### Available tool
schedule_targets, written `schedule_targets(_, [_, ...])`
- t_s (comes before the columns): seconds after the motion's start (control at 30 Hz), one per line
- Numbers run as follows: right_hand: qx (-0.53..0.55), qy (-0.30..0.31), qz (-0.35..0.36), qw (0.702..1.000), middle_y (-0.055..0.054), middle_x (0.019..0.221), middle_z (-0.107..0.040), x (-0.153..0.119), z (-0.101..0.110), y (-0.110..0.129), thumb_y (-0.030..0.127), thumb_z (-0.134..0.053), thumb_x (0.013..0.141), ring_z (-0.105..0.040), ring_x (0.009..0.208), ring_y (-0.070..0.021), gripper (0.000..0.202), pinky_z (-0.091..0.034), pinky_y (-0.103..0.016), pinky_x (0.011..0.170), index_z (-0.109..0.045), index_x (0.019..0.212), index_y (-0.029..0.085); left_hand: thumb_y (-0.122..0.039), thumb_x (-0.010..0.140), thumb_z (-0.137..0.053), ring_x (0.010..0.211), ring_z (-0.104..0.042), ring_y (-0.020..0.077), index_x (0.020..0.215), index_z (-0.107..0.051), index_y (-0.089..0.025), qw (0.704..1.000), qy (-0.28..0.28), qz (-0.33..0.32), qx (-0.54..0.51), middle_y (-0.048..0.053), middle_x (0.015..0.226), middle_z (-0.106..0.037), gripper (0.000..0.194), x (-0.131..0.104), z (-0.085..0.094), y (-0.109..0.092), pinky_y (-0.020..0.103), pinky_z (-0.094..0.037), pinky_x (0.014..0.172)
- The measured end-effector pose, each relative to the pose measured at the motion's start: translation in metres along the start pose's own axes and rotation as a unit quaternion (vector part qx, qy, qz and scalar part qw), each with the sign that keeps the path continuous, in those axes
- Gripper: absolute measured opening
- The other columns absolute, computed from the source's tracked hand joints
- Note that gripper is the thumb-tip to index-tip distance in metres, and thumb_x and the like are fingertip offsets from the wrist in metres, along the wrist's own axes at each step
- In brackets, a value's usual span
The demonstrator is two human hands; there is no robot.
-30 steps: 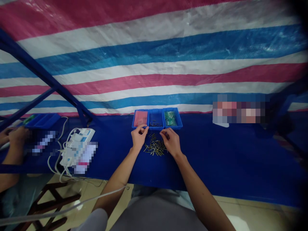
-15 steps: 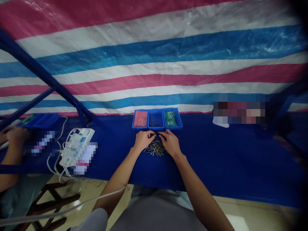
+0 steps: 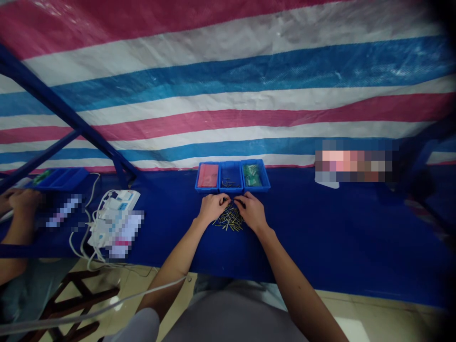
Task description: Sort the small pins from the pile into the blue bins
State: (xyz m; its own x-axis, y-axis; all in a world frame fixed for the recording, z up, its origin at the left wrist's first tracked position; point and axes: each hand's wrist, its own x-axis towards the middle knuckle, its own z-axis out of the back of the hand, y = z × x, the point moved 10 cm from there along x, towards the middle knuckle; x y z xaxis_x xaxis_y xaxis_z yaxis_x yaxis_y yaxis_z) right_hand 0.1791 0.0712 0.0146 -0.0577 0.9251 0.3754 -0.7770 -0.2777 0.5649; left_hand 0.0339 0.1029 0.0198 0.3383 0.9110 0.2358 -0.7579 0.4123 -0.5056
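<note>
A loose pile of thin, brass-coloured and dark metal pieces like screws [image 3: 230, 220] lies on the blue table [image 3: 302, 237]. My left hand [image 3: 213, 208] is at the pile's upper left edge, thumb and forefinger pinched together. Opposite it, my right hand [image 3: 252, 210] bends its fingers in a pinch at the upper right edge. The fingertips of the two hands are close to each other. Whatever is between them is too small to make out. Just beyond my hands, the middle blue bin [image 3: 231, 167] contains several dark thin pieces.
Flanking the middle bin are a bin with pink packets [image 3: 208, 175] and one with green-and-clear packets [image 3: 252, 175]. White power strips [image 3: 114, 213] with cables lie to the left. Further left, a co-worker's hand [image 3: 24, 202] is near another blue tray [image 3: 66, 179]. Striped sheeting [image 3: 213, 95] hangs behind.
My hands keep almost the same place above the pile. The fingers of my right hand look slightly more curled in. The pile and bins look the same.
</note>
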Motion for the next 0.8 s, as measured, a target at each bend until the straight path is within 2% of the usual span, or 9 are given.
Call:
schedule_targets(0.23, [0.06, -0.008, -0.011, 0.998, -0.003, 0.086, -0.062, 0.002, 0.01, 0.006, 0.035, -0.054, 0.097, -0.059, 0.071, -0.0163, 0.022, -0.044, -0.029, 0.067, -0.073, 0.096, 0.024, -0.037, 0.091, -0.063, 0.052, -0.052, 0.0102, 0.094, -0.076, -0.022, 0.998, -0.001, -0.02, -0.061, -0.004, 0.055, -0.056, 0.021, -0.002, 0.004, -0.005, 0.021, -0.034, 0.058])
schedule_targets(0.5, [0.126, 0.002, 0.041, 0.991, -0.006, 0.087, -0.065, 0.002, 0.014, 0.021, 0.034, -0.05, 0.099, -0.062, 0.084, -0.02, 0.025, -0.047, -0.031, 0.077, -0.072, 0.095, 0.023, -0.034, 0.093, -0.061, 0.057, -0.053, 0.0099, 0.095, -0.073, -0.018, 0.989, -0.002, -0.047, -0.142, -0.002, 0.065, -0.062, 0.02, -0.004, 0.008, -0.012, 0.02, -0.04, 0.062])
schedule_targets(0.8, [0.132, -0.016, 0.041, 0.99, -0.004, 0.08, -0.06, 0.001, 0.024, 0.028, 0.032, -0.049, 0.099, -0.056, 0.074, -0.0172, 0.024, -0.045, -0.03, 0.07, -0.068, 0.091, 0.02, -0.039, 0.094, -0.06, 0.054, -0.051, 0.0101, 0.1, -0.074, -0.018, 0.985, 0.006, -0.04, -0.168, -0.002, 0.059, -0.061, 0.026, -0.005, 0.005, -0.009, 0.02, -0.041, 0.059])
